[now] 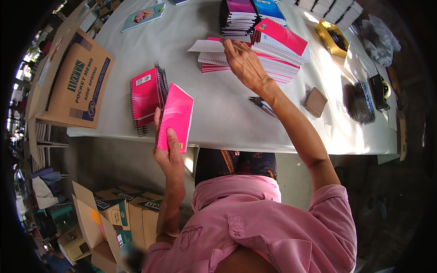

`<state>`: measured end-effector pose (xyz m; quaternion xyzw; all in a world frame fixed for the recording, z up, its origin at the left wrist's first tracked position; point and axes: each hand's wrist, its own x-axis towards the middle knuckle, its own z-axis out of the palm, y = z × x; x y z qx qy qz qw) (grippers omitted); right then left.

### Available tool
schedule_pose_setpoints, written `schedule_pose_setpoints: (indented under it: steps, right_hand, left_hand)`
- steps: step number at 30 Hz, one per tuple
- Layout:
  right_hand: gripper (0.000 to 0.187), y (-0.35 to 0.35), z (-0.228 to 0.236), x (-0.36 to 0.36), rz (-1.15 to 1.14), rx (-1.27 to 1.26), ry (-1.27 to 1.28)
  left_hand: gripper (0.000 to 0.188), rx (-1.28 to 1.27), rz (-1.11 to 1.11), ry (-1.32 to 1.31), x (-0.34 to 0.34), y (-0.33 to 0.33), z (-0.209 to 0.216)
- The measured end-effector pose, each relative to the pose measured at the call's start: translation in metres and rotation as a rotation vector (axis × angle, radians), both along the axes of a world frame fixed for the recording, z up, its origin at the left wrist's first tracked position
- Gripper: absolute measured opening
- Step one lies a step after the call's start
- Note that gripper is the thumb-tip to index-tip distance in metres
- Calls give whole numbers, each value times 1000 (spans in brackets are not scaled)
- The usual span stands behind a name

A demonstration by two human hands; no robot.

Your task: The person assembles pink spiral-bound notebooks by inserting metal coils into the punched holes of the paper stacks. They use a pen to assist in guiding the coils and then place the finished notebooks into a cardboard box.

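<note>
My left hand [169,148] grips a pink notebook [177,116] near the table's front edge, thumb across its cover. A row of punched holes runs along the notebook's left side, with no coil in it. Just behind it lie several finished pink notebooks [146,93] with black spiral coils. My right hand [243,61] reaches to a pile of pink-covered notebooks [280,54] farther back. Its curled fingers pinch the punched sheets [211,52] at the pile's left side; the fingertips are partly hidden.
Pliers [264,107] and a brown block [315,102] lie below my right forearm. Loose black coils [359,102] and a tape dispenser [378,93] are at right, a yellow coil tray [332,38] behind. Purple notebooks [239,20] are stacked at the back. A cardboard box [77,82] stands left.
</note>
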<state>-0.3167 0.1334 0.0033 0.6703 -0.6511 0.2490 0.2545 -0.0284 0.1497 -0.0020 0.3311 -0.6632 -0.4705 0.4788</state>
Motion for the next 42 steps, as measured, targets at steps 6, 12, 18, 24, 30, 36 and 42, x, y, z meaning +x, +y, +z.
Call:
schedule_pose_setpoints:
  steps: [6,12,18,24,30,36,42]
  right_hand:
    - [30,1,8,1,-11,19,16]
    - [44,13,29,-1,-20,-63,47]
    - [24,71,72,72,-307,66,-297]
    - [60,111,-6,100,46,723,-836]
    - [49,99,-28,104,245,407,-522]
    - [63,80,-39,110,270,362,-818]
    - [46,47,-28,107,503,618,-1379]
  left_hand:
    - [40,-11,8,-2,0,0,0]
    - [41,-34,-21,20,1,-2,-1]
    - [43,-131,-112,18,6,2,-4]
    - [43,-7,-88,90,2,-1,-13]
    - [43,247,9,2,55,-45,-119]
    - [47,198,-171,140,21,-34,-79]
    - [58,312,-414,196,51,-29,-69]
